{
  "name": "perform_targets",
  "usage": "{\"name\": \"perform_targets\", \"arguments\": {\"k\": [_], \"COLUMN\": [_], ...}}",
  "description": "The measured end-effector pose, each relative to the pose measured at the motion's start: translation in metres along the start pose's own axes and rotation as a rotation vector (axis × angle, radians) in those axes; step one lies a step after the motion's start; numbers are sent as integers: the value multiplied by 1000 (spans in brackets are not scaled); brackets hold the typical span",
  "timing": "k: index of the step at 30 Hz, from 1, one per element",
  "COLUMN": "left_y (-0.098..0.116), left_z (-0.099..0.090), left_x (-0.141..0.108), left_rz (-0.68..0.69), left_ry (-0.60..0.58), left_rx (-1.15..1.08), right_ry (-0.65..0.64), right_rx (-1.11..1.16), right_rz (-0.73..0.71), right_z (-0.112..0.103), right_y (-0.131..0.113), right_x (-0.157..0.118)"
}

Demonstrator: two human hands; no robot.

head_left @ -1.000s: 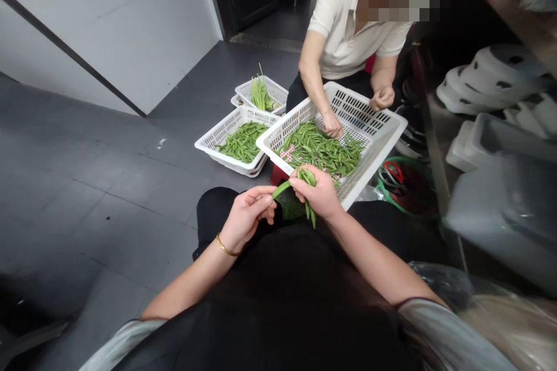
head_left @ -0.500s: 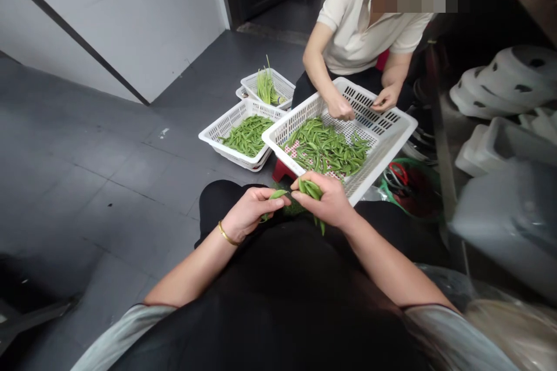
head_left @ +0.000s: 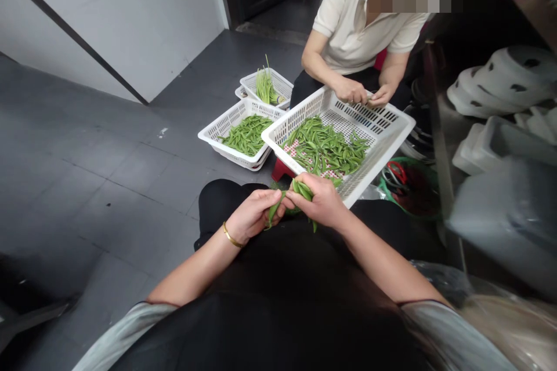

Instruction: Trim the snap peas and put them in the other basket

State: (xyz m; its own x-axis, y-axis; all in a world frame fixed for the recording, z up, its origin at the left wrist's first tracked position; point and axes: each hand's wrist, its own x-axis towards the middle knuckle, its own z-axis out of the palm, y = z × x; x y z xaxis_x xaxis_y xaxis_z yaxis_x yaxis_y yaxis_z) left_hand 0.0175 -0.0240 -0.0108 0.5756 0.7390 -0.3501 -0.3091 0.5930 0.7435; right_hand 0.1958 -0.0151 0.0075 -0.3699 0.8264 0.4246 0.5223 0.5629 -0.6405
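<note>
My left hand pinches a green pea pod that hangs down from its fingertips. Pressed close to it, my right hand is closed round a small bunch of pea pods, and its thumb and finger meet the upper end of the left hand's pod. Just beyond my hands a large white slotted basket holds a heap of pea pods. It is tilted, with its near edge close to my right hand.
Across the basket a co-worker's hands meet over its far rim. To the left stand a second white basket of pods and a smaller basket with long green stalks. Grey bins and white containers line the right side.
My hands have come together, and the pod in my left hand has turned from level to hanging down. The co-worker's hands have met at the basket's far rim.
</note>
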Motion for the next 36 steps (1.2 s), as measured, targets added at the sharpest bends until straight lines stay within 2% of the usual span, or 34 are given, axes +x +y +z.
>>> {"name": "perform_targets", "arguments": {"k": [3, 6, 9, 12, 16, 22, 24, 28, 32, 34, 36], "left_y": [-2, -2, 1, 6, 13, 17, 18, 13, 6, 6, 11], "left_z": [1, -1, -11, -23, -23, -12, -11, -8, -1, -3, -11], "left_x": [1, 5, 9, 9, 3, -5, -8, -10, -6, -4, -2], "left_rz": [-27, -42, 52, 155, 298, 400, 378, 232, 175, 207, 249], "left_ry": [-11, 65, 210, 312, 392, 348, 328, 221, 99, 145, 251], "left_rx": [-18, -110, -164, -95, 122, 332, 354, 357, 291, 233, 142], "right_ry": [64, 109, 162, 211, 138, -189, -170, -51, -30, -16, -11], "right_rx": [-108, -192, -147, -118, -80, -132, -111, 17, 89, 98, 105], "right_rz": [-109, -138, -54, 31, 95, -56, -75, -43, 25, 68, 112], "right_z": [9, 13, 3, -16, -24, 5, 10, 11, 14, 12, 6], "right_y": [-1, -2, -2, -1, 1, 8, 11, 9, 5, 6, 10], "right_x": [-1, -3, -7, -11, -12, -5, -3, -3, -4, -5, -6]}}
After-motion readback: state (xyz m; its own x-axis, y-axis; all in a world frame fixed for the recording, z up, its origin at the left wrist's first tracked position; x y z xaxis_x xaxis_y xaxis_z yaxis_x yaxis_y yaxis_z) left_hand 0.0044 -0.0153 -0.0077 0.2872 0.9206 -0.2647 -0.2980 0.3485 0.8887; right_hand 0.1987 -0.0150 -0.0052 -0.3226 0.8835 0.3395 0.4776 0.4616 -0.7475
